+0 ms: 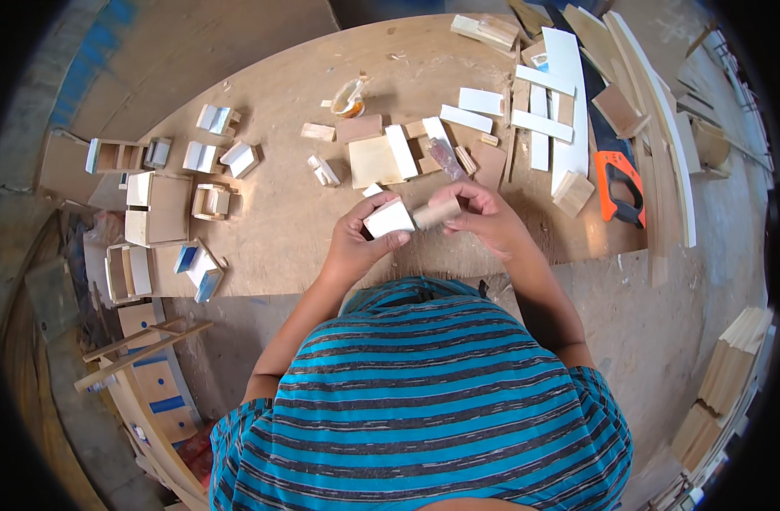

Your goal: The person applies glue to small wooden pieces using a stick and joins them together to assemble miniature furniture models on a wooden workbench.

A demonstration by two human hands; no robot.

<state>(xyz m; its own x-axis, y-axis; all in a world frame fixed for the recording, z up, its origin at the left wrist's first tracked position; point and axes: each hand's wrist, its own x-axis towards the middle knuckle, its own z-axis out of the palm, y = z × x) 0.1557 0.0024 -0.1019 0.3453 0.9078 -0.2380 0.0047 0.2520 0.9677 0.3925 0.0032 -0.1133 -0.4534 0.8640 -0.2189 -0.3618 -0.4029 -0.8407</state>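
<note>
Just in front of my body, over the near edge of the wooden table (279, 255), my left hand (356, 243) grips a small white-faced wooden block (388, 219). My thumb presses on its near corner and the fingers wrap its far side. Close to its right, my right hand (485, 217) pinches a small tan flat piece (438, 212) between thumb and fingers. The piece is a little blurred, and whether it touches the block I cannot tell. Beyond my hands lie a putty knife (446, 158) with a smeared blade and several wood offcuts (377, 163).
Several small wooden box-like pieces (158, 209) stand at the left. An open tub (349, 100) sits toward the back. White strips (541, 125) and a handsaw with an orange handle (618, 189) lie at the right, beside long boards (662, 128).
</note>
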